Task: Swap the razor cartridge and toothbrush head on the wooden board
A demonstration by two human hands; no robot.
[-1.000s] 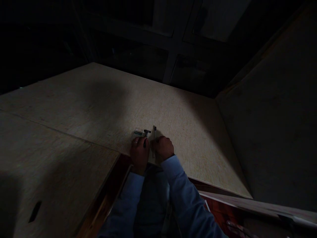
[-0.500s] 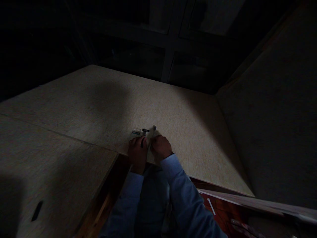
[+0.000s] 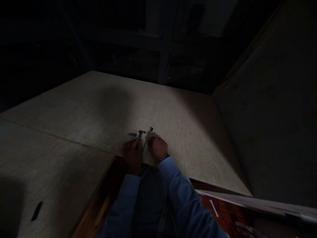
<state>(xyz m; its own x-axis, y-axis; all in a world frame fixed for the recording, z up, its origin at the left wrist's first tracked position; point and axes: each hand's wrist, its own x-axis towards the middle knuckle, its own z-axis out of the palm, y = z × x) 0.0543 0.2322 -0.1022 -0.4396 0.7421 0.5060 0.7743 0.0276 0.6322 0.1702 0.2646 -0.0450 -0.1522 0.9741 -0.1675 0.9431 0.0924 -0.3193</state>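
Note:
Both hands rest close together on a pale speckled countertop [image 3: 173, 109] near its front edge. My left hand [image 3: 132, 154], with a ring on one finger, is closed round the dark handle of a small T-headed tool like a razor [image 3: 140, 135]. My right hand [image 3: 157, 149] is closed on a thin pale stick [image 3: 150, 132] that points away from me. A small clear packet with a green strip [image 3: 132, 133] lies just left of the tool's head. The scene is very dim.
A second countertop section [image 3: 49, 172] lies to the left, with a dark slot in it [image 3: 37, 211]. A dim wall panel [image 3: 272, 125] rises on the right. Dark window panes [image 3: 163, 49] stand behind. Reddish wood [image 3: 223, 211] shows below the counter's edge.
Both hands have shifted slightly left and nearer the counter's front edge, keeping their grips. The camera has tilted a little. The pale stick looks shorter beyond my right hand.

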